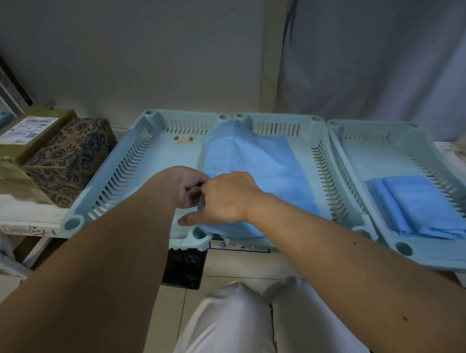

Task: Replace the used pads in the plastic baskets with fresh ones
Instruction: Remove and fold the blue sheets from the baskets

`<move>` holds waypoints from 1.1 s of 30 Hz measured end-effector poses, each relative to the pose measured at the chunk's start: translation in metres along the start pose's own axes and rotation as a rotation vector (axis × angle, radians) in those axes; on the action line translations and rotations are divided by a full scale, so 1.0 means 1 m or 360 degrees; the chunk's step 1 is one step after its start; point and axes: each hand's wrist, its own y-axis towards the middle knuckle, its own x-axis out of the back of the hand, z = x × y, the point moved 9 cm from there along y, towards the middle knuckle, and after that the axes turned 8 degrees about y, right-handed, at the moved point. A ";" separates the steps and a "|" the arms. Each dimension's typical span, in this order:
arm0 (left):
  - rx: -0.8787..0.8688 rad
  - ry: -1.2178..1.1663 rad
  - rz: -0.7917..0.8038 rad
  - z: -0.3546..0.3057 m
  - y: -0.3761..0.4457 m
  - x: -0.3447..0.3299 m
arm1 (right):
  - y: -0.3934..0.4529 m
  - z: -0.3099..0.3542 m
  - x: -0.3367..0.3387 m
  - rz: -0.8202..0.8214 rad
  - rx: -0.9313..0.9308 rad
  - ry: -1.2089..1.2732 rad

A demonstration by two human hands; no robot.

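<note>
Three pale blue slotted plastic baskets stand side by side on a low shelf: the left basket (130,162), the middle basket (322,152) and the right basket (363,149). A long blue pad (255,160) lies across the seam between the left and middle baskets, partly unfolded. My left hand (186,187) and my right hand (229,197) meet at the pad's near left edge, and both pinch it with curled fingers. A folded blue pad (421,206) lies in the right basket's near half.
A patterned box (71,158) and a taped parcel with a label (20,143) sit on the white shelf (14,215) to the left. A grey curtain (370,54) hangs behind. My white-trousered knees (266,327) are below, with a black object (183,266) on the floor.
</note>
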 end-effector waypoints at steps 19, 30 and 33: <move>-0.0125 -0.0558 -0.0131 -0.005 -0.005 -0.005 | -0.030 0.018 -0.017 0.0363 0.0211 0.0197; -0.0129 -0.0322 -0.0231 0.007 0.004 0.000 | -0.035 0.014 -0.048 0.0799 0.0001 0.1156; -0.0100 -0.0204 -0.0120 0.008 -0.008 -0.007 | -0.029 0.006 -0.041 0.0599 -0.0069 0.1444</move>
